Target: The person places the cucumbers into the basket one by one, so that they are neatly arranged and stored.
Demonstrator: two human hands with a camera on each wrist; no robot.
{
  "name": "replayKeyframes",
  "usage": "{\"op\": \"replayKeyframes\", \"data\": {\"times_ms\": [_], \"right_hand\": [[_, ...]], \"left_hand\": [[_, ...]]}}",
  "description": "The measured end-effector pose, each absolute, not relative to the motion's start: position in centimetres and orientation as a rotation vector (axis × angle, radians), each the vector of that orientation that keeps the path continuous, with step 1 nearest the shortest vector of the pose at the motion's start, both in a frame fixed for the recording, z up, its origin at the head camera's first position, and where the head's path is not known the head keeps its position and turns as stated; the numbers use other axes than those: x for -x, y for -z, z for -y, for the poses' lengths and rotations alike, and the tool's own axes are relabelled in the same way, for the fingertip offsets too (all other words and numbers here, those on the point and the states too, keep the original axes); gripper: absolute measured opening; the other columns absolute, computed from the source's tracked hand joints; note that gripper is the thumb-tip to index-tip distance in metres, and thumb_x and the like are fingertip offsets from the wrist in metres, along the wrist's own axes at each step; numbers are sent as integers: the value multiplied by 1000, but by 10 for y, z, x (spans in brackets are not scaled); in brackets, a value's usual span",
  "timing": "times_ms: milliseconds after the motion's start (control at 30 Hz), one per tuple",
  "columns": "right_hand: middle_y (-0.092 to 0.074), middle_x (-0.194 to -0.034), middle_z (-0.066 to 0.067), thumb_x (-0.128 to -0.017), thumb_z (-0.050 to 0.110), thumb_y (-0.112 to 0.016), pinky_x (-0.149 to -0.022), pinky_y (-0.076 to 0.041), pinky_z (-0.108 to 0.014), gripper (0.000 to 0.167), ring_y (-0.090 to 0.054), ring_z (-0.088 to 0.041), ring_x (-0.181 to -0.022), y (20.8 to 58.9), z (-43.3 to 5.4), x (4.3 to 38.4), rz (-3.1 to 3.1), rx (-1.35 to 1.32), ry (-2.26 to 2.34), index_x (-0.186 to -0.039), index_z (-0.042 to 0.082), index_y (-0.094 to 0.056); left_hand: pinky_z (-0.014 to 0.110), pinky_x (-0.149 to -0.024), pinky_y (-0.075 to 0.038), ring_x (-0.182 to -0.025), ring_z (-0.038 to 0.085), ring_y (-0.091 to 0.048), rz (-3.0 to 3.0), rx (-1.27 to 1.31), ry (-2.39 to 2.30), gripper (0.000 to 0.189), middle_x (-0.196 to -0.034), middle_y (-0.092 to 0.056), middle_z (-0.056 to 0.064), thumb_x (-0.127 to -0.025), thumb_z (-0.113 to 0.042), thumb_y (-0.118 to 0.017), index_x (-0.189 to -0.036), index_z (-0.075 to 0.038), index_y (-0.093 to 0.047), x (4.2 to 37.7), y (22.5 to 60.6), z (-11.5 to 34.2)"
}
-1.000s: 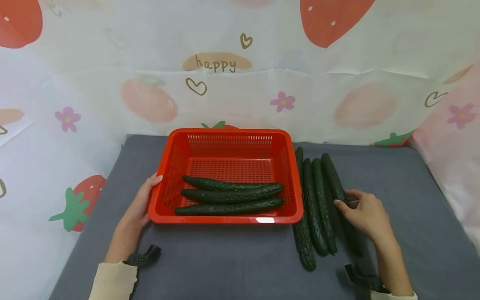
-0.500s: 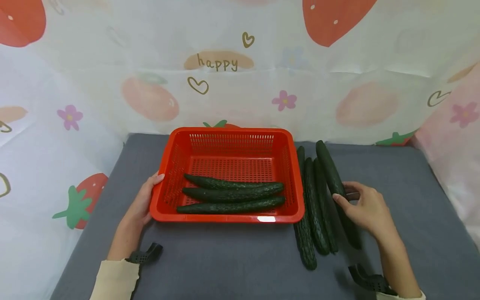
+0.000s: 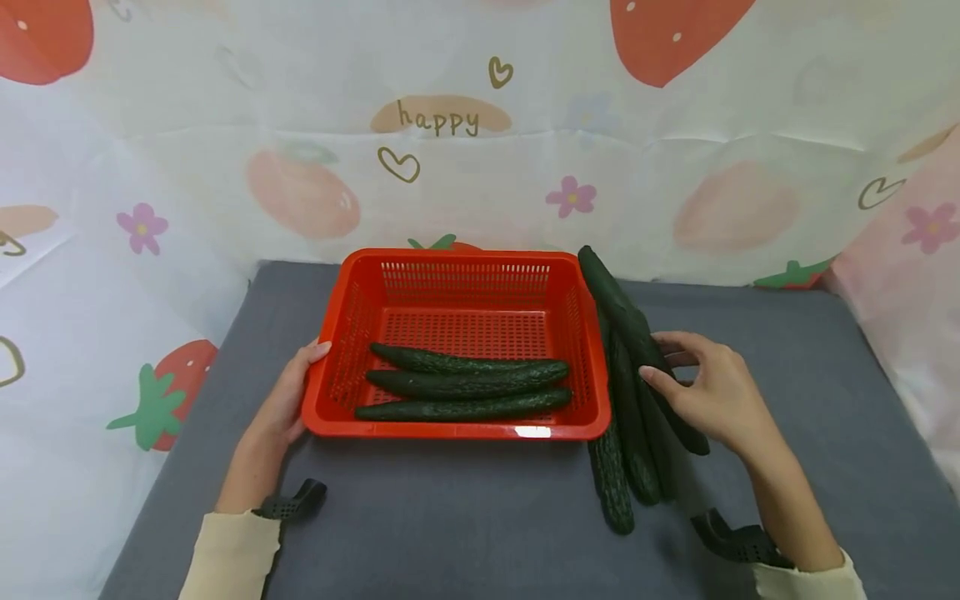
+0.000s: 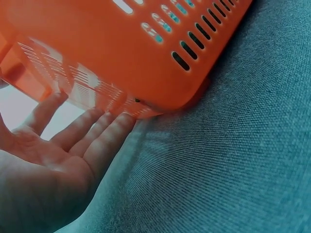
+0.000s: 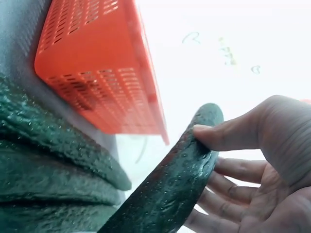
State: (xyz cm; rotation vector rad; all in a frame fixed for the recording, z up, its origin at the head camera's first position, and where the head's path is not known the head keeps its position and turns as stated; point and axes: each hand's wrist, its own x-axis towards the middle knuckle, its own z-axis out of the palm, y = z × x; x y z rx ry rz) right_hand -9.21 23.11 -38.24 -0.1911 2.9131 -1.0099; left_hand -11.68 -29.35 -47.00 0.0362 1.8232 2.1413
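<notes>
My left hand (image 3: 285,402) holds the left side of a red plastic basket (image 3: 450,430), thumb at the rim. In the left wrist view its fingers lie against the basket's outer wall. Three dark green cucumbers (image 3: 468,383) lie side by side across the basket's front half. My right hand (image 3: 712,387) pinches another cucumber (image 5: 167,189) between thumb and fingers. This cucumber is raised and slanted, its far end beside the basket's back right corner. Under it, three cucumbers (image 3: 611,475) lie lengthwise on the table beside the basket, partly hidden.
The table (image 3: 465,517) has a grey cloth. A white printed curtain (image 3: 465,192) hangs behind and to the left, with a pink part (image 3: 915,292) at the right. Black wrist mounts (image 3: 738,542) sit on both forearms.
My right hand has lifted the rightmost cucumber and carried it left and away from me, tilting it over the others towards the basket. My left hand stays on the basket.
</notes>
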Motion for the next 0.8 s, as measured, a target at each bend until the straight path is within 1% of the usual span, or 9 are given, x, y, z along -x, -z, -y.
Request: {"op": "replayKeyframes", "data": {"times_ms": [133,267,400,433,500,567,633,667,800], "right_hand": [[-67,-135,-26,-101,28,-74,-92,-60,-62,53,-69,-47,-119,376,-223,95,-2916,269,1044,-146,4,-60],[-69,-132,-22,-100,26,-75,-91,-62,-58,49,-67,-42,-119,369,-215,100,-2918,354,1068,-143,4,-63],[-72,-126,-17,-99,25,-76,-86,-62,-56,46,-69,-36,-113,361,-207,107,-2948,423,1035,-139,7,-66],[-72,-124,-16,-98,25,-76,-83,-62,-53,45,-69,-34,-110,358,-204,109,-2956,441,1025,-139,8,-67],[-72,-118,-13,-97,23,-78,-72,-58,-47,43,-68,-31,-94,353,-197,114,-2969,473,1012,-137,9,-68],[-71,-114,-12,-96,20,-78,-64,-51,-40,41,-63,-26,-79,349,-189,119,-2974,504,998,-135,10,-69],[-71,-112,-11,-96,20,-78,-59,-42,-35,41,-55,-23,-69,346,-181,123,-2967,528,981,-135,11,-69],[-71,-112,-10,-96,20,-78,-57,-40,-35,41,-52,-22,-65,344,-178,125,-2963,536,974,-135,11,-69],[-71,-118,-12,-97,20,-76,-56,-39,-35,41,-51,-22,-66,343,-164,130,-2958,574,936,-137,11,-68]], "left_hand": [[24,-91,-61,-106,5,-68,-1800,-17,-2157,36,-124,-65,-7,-114,-42,-37,-144,-23,-42,117,470,292],[24,-89,-61,-103,5,-68,-1792,-12,-2169,33,-120,-65,-8,-113,-42,-37,-140,-23,-44,118,469,292],[22,-89,-61,-104,4,-67,-1782,1,-2173,31,-120,-65,-10,-113,-40,-36,-139,-26,-44,119,469,291],[22,-89,-60,-104,4,-67,-1780,-1,-2179,30,-120,-64,-10,-113,-40,-36,-139,-26,-44,119,468,290],[22,-89,-60,-104,4,-67,-1782,-5,-2189,31,-120,-65,-10,-113,-39,-36,-139,-26,-44,120,468,290],[22,-88,-61,-104,4,-68,-1784,-14,-2198,31,-120,-66,-10,-113,-39,-36,-140,-25,-44,119,467,290],[23,-88,-61,-103,4,-68,-1787,-18,-2200,32,-120,-66,-10,-113,-39,-36,-140,-25,-44,119,467,290],[23,-88,-61,-103,4,-68,-1785,-17,-2198,32,-120,-67,-10,-112,-39,-37,-141,-25,-44,119,467,290],[23,-88,-62,-103,4,-70,-1777,-30,-2183,33,-120,-67,-9,-113,-38,-37,-142,-25,-43,117,467,291]]}}
